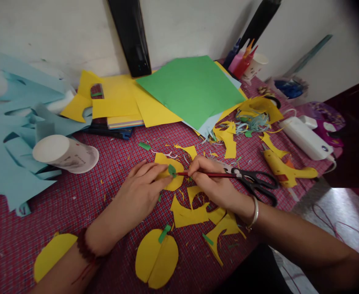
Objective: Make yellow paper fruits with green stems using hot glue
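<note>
Creased down its middle, a yellow paper pumpkin with a green stem lies on the checked tablecloth, nearest the camera; a second yellow cutout shows beside the left forearm. Farther on are curved yellow scraps. Beyond them, the left hand, fingers extended rather than clenched, presses down a rounded yellow piece bearing a small green leaf. The right hand grips a slim dark-red pencil, its tip at the leaf. Black-handled scissors lie just beside that hand, with a yellow glue gun to their right. At left, a paper cup lies on its side near pale-blue offcuts. Farthest back, green card tops yellow sheets, near pointed-nozzle bottles.
</note>
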Tool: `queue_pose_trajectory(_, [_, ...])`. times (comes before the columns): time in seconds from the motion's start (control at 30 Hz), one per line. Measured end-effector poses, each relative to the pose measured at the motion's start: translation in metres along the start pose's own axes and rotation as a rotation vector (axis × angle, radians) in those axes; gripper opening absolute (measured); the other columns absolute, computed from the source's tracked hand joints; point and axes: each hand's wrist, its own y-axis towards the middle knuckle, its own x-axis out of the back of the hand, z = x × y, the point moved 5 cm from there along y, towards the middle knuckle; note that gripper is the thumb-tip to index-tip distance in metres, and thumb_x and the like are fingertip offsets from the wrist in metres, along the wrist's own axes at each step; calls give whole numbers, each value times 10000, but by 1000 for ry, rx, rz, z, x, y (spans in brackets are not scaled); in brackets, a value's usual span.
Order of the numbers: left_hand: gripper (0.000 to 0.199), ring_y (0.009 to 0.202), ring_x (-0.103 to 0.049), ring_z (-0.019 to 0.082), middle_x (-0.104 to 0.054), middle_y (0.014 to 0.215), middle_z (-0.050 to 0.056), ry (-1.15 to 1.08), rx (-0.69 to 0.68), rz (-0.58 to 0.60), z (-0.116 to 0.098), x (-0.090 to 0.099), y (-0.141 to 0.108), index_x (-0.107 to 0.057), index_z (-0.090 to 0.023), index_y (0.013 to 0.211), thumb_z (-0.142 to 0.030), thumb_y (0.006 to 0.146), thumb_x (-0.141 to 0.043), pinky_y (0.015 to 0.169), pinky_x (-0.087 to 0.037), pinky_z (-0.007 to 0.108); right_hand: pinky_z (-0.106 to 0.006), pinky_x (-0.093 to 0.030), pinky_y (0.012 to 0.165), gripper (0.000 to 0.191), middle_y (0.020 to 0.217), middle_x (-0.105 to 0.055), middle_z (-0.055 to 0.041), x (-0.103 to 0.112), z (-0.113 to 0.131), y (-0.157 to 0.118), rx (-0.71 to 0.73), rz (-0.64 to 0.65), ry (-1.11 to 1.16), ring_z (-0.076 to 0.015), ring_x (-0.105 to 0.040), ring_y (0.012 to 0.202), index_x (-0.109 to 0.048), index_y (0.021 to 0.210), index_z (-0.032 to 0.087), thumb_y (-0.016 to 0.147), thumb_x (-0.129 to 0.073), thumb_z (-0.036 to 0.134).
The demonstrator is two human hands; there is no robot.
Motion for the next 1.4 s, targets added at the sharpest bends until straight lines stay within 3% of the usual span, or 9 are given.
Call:
queue_pose_trajectory(0.23, [356, 1171, -492, 259, -577, 1280, 69, 3, -19, -24, 1, 0, -1, -635, -243, 1152, -109, 868, -468, 1022, -412, 507, -227, -319, 482, 157, 610, -466, 50, 0, -7, -4, -102, -20, 175, -88, -400, 533, -544, 711, 183, 810, -444, 113])
queue_pose_trajectory(0.6, [339, 1181, -501, 258, -593, 1297, 61, -5, -17, -25, 1, 0, -1, -646, -247, 1148, -134, 884, -466, 1021, -410, 509, -248, -399, 565, 153, 684, -572, 13, -1, -4, -4, -52, 15, 25, -124, -532, 646, -533, 696, 188, 803, -459, 107])
queue_pose_trajectory(0.87, [369, 1216, -475, 257, -587, 1313, 63, -36, -10, -15, 3, 0, -2, -638, -240, 1160, -106, 872, -449, 1038, -389, 522, -233, -371, 535, 157, 621, -535, 33, 1, -2, -2, -4, 7, 1, -106, -497, 580, -523, 674, 191, 770, -446, 95])
queue_pose_trajectory(1.07, [520, 1274, -443, 228, -612, 1283, 29, -199, -22, -40, 5, -3, 0, -570, -285, 1258, -42, 814, -451, 1081, -332, 530, -232, -349, 521, 161, 616, -511, 44, 2, -1, -2, -10, 22, 32, -101, -471, 567, -518, 680, 196, 768, -452, 78])
queue_pose_trajectory(1.17, [527, 1260, -474, 220, -611, 1298, 45, -256, 9, -83, 9, -3, 1, -519, -263, 1313, -65, 830, -450, 1091, -324, 539, -240, -354, 523, 160, 620, -493, 47, 8, -4, -4, -41, -58, 125, -102, -461, 564, -521, 706, 202, 805, -460, 92])
queue_pose_trajectory(1.27, [476, 1209, -533, 210, -633, 1264, 59, -369, 43, -174, 14, 3, 1, -546, -260, 1285, -90, 852, -450, 1055, -390, 512, -243, -351, 505, 124, 624, -488, 53, 16, -8, -7, -33, -175, 221, -100, -445, 536, -552, 826, 213, 891, -463, 157])
queue_pose_trajectory(1.4, [295, 1035, -639, 182, -701, 1092, 61, -544, 209, -295, 21, 14, -2, -678, -236, 1079, -149, 858, -503, 912, -521, 381, -249, -389, 536, 123, 683, -536, 33, 15, -3, -7, 15, -139, 206, -109, -496, 590, -576, 917, 215, 950, -462, 249])
